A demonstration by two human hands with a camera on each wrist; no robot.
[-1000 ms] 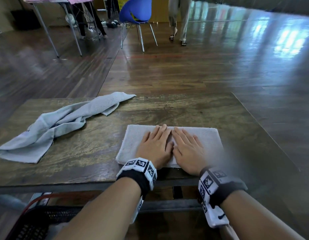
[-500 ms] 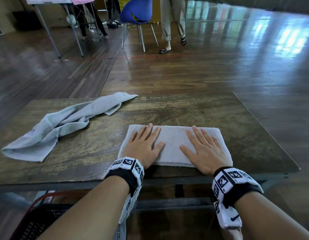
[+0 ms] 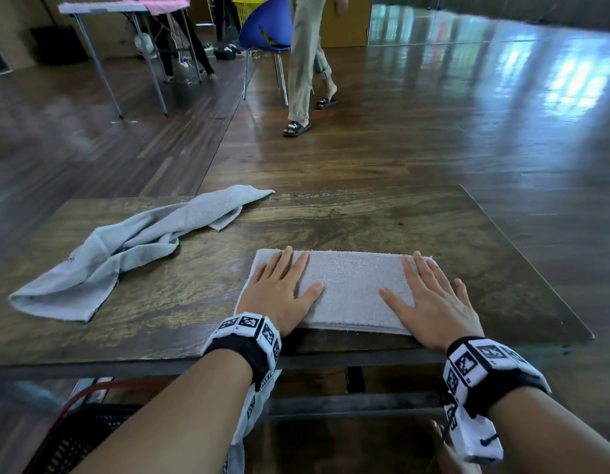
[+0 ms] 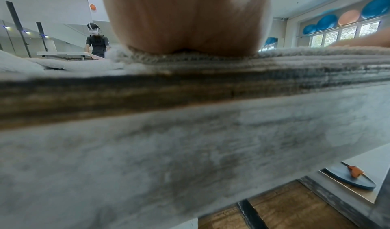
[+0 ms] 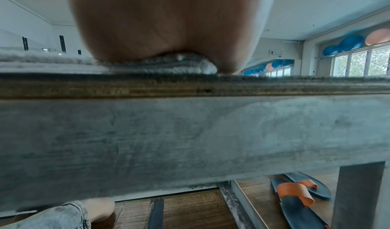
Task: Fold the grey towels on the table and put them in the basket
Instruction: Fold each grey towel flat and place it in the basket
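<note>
The left hand (image 3: 279, 295) and right hand (image 3: 433, 302) lie flat, fingers straight, well apart on opposite ends of the folded towel (image 3: 348, 285), gripping nothing; the towel sits near the table (image 3: 365, 220) front edge. Risk: lifting by one end probably lets the layers slide open. The crumpled towel (image 3: 125, 248) lies unfolded at far left; the basket (image 3: 88, 436) stands below the table edge at left, partly hidden by the left forearm.
</note>
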